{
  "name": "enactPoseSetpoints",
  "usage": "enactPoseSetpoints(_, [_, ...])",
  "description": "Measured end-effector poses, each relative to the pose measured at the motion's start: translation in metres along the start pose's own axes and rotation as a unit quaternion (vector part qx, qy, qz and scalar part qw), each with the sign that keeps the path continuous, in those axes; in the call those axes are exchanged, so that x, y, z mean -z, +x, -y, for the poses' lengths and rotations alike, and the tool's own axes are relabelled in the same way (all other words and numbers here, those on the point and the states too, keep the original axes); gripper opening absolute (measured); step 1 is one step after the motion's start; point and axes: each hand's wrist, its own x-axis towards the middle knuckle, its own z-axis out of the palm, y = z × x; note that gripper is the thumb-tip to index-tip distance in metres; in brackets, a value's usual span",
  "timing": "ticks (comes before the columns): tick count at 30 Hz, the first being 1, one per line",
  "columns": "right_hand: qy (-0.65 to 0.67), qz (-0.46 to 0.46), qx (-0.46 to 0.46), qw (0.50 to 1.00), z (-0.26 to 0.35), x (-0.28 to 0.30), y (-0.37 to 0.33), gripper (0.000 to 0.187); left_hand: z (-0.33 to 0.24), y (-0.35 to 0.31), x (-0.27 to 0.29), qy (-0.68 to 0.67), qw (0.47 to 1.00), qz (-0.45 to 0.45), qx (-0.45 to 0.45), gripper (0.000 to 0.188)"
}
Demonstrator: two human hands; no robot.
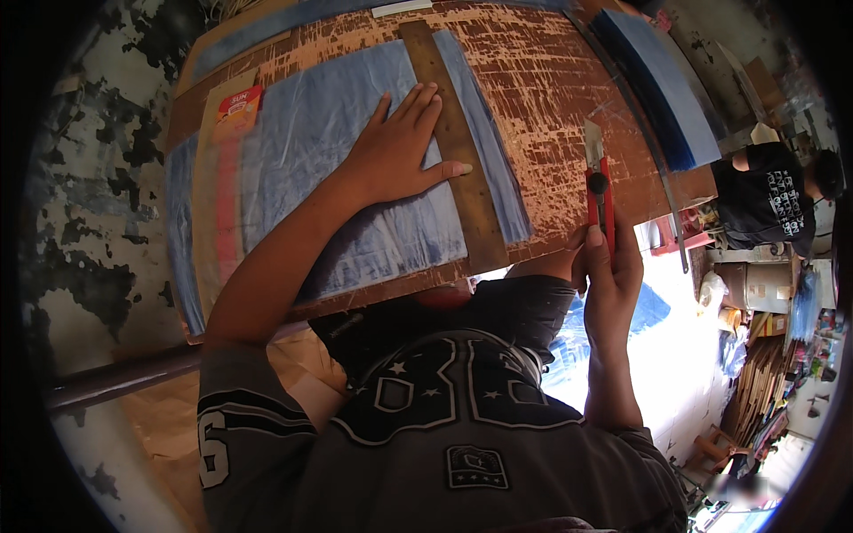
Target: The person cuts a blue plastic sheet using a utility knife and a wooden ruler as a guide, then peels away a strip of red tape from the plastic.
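Observation:
My left hand [400, 142] lies with its fingers stretched out, its thumb and fingertips resting on a long brown ruler-like strip [453, 142]. That strip crosses a pile of blue, translucent-looking sheets [311, 169] from the far edge to the near edge. A narrow band of the sheets [484, 142] shows to the right of the strip. My right hand [613, 266] grips a red utility knife [600, 195] near the table's right front edge. The knife's blade [593, 138] points away from me, over the scratched board and apart from the sheets.
The worn brown tabletop [533, 89] is heavily scored. A cardboard strip [209, 178] and a red-and-yellow packet [240, 108] lie at the left. More blue sheets [657, 98] are stacked at the far right, beside a long metal strip [671, 209]. Another person [769, 195] is at the right.

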Motion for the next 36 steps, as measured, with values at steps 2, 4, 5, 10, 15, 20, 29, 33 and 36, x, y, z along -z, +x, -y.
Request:
enactPoseSetpoints(2, [0.024, 0.005, -0.016, 1.000, -0.006, 0.007, 0.005, 0.035, 0.001, -0.001, 0.000, -0.006, 1.000, -0.001, 0.002, 0.106])
enactPoseSetpoints(4, [0.041, 0.002, -0.041, 0.998, -0.007, 0.011, 0.005, 0.037, 0.001, -0.001, -0.002, -0.009, 1.000, -0.003, 0.002, 0.107])
enactPoseSetpoints(5, [0.058, 0.005, -0.049, 0.997, -0.012, 0.014, 0.006, 0.036, 0.001, -0.002, -0.003, -0.010, 1.000, -0.007, 0.002, 0.108])
enactPoseSetpoints(10, [0.157, -0.028, -0.085, 0.983, -0.022, 0.014, 0.003, 0.033, -0.001, -0.001, -0.005, -0.014, 1.000, -0.010, 0.011, 0.109])
enactPoseSetpoints(15, [0.154, -0.041, -0.094, 0.983, -0.039, 0.023, 0.003, 0.035, -0.007, -0.002, -0.002, -0.038, 0.999, -0.037, 0.010, 0.096])
enactPoseSetpoints(20, [0.137, -0.051, -0.110, 0.983, -0.038, 0.026, 0.009, 0.040, -0.009, -0.002, 0.001, -0.072, 0.996, -0.054, -0.001, 0.094])
enactPoseSetpoints(29, [0.128, -0.025, -0.080, 0.988, -0.035, 0.021, 0.015, 0.043, -0.010, -0.004, 0.002, -0.038, 0.998, -0.044, -0.004, 0.093])
enactPoseSetpoints(33, [0.100, -0.025, -0.099, 0.990, -0.029, 0.017, 0.014, 0.046, -0.010, -0.005, 0.001, -0.035, 0.999, -0.039, -0.004, 0.097])
enactPoseSetpoints(36, [0.020, -0.028, 0.003, 0.999, -0.039, 0.013, 0.017, 0.052, -0.010, -0.007, 0.002, -0.023, 1.000, -0.010, 0.000, 0.108])
